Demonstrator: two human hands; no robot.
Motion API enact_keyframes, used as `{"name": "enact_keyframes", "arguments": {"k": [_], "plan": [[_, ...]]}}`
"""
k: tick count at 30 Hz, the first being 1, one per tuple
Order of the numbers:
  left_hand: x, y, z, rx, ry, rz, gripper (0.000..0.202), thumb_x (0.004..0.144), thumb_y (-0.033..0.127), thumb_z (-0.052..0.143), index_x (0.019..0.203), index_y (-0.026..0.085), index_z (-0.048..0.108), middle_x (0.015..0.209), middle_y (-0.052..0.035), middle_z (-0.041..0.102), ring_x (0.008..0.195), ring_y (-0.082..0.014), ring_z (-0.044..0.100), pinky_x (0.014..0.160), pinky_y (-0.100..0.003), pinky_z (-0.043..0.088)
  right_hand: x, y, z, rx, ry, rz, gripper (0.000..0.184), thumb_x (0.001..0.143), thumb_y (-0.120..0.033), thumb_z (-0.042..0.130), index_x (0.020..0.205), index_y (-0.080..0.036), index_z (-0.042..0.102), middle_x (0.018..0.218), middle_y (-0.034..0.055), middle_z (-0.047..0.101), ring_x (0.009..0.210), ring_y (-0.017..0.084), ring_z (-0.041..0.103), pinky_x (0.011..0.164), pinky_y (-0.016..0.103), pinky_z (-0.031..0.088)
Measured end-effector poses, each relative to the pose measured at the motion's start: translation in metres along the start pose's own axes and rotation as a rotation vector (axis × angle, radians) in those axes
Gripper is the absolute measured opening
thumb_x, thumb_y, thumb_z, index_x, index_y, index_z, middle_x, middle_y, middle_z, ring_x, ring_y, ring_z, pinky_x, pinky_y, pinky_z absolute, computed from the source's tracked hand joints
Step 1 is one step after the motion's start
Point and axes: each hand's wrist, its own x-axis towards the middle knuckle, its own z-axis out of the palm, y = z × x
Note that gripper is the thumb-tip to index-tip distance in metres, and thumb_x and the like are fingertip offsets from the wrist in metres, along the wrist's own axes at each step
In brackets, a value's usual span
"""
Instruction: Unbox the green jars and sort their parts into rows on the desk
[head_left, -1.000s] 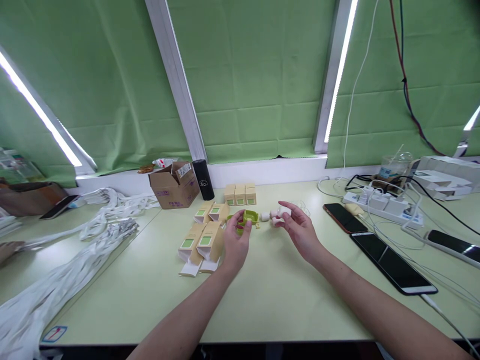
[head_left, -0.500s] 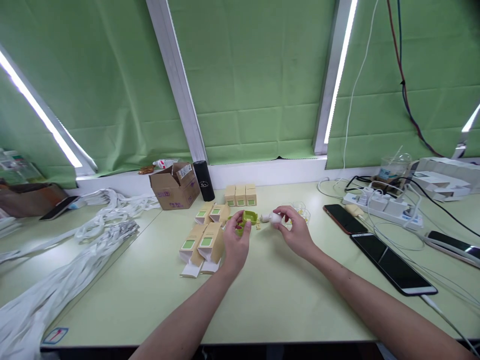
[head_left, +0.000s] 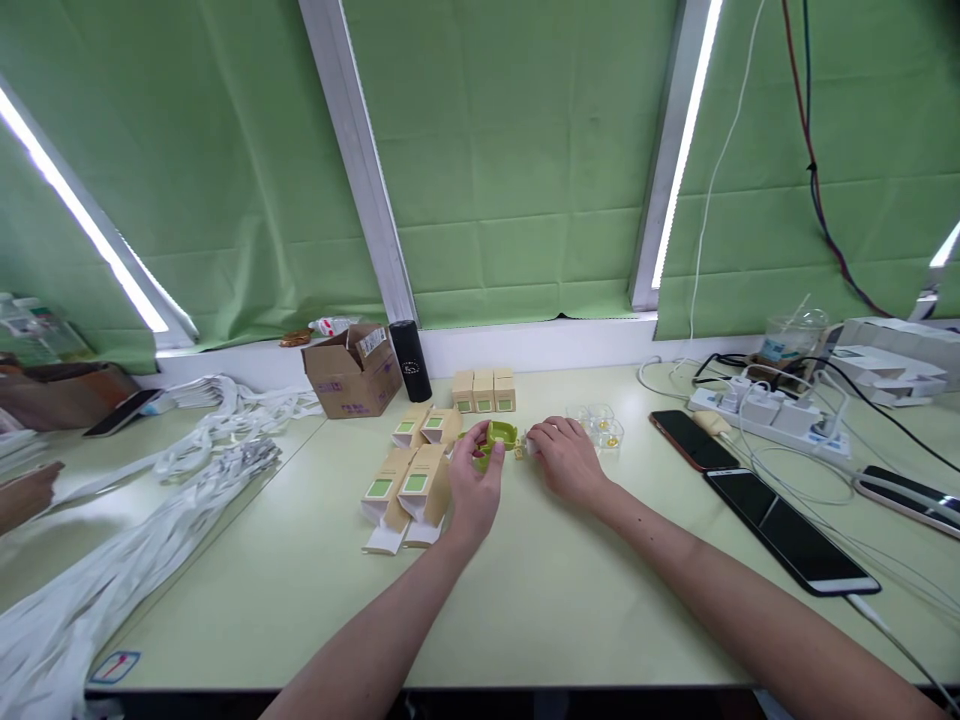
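Observation:
My left hand (head_left: 474,488) is closed on an open green plastic case (head_left: 504,434), thumb in front and fingers behind. To its right, my right hand (head_left: 568,464) has its fingers curled down over a small white rounded object (head_left: 531,447), mostly hidden beneath them. A tiny yellowish piece (head_left: 518,453) lies between the two hands. Beside my left hand stand several small beige cartons (head_left: 426,480) with green labels, the front ones with flaps open. Clear round plastic containers (head_left: 598,422) with yellow bits inside sit just behind my right hand.
Three closed beige cartons (head_left: 484,392) stand at the back, near a black cylinder (head_left: 410,362) and a cardboard box (head_left: 351,375). White straps (head_left: 180,535) cover the left; another person's hand (head_left: 28,497) shows there. Phones (head_left: 791,530) and a power strip (head_left: 772,420) with cables lie right.
My right hand has turned over and moved slightly left, now covering most of the white object. The left hand keeps its hold on the green case. Another person's hand has appeared at the left edge.

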Motion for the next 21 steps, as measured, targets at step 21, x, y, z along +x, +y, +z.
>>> {"name": "enact_keyframes", "arguments": {"k": [21], "plan": [[-0.0001,-0.0005,0.0003,-0.082,-0.005,-0.045,0.042,0.092,0.042,0.071,0.127,0.021,0.068,0.117,-0.0104,0.071,0.109,-0.0238,0.066,0.092,-0.038,0.051,0.0044,-0.0008,0.0032,-0.104,-0.157,0.099,0.051,0.08,-0.002,0.059,0.127,-0.018,0.067,0.143,0.0095,0.066,0.129,0.032,0.051,0.108,0.045,0.032]]}}
